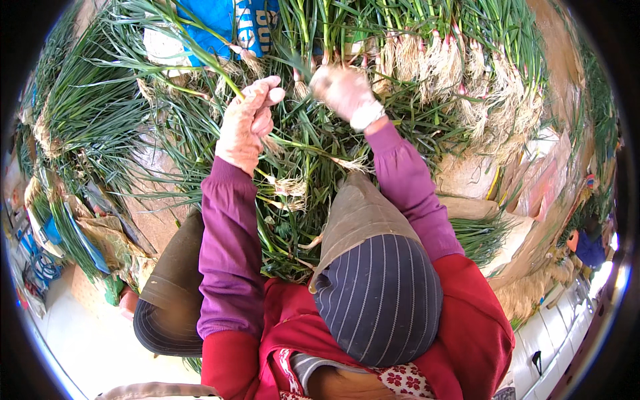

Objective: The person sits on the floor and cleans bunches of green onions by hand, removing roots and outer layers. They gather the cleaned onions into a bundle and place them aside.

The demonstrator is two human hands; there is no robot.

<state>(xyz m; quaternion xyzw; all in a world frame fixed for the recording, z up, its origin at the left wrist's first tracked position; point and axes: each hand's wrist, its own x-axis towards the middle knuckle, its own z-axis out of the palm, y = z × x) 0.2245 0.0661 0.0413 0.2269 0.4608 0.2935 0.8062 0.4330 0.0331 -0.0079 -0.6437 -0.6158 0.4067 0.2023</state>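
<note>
My left hand point(248, 122) is closed around the stalk of a green garlic plant point(220, 70), whose leaves run up toward the upper left. Just to the right, my right hand point(345, 92) is blurred by motion. It has a white band point(367, 115) at the wrist, and a smear of green shows by its fingers; what it grips is unclear. Loose leaves and stalks point(300, 230) lie heaped below both hands. Some stalks there end in pale roots point(290, 187). Above my right hand stands a row of green garlic with pinkish stems and white roots point(445, 62).
A blue printed bag point(215, 30) lies at the top. To the left is a large leafy bundle point(95, 110), with a smaller bundle point(65, 220) below it. My capped knees point(380, 295) flank the heap. Plastic sheeting point(542, 175) and another bundle point(477, 237) lie right.
</note>
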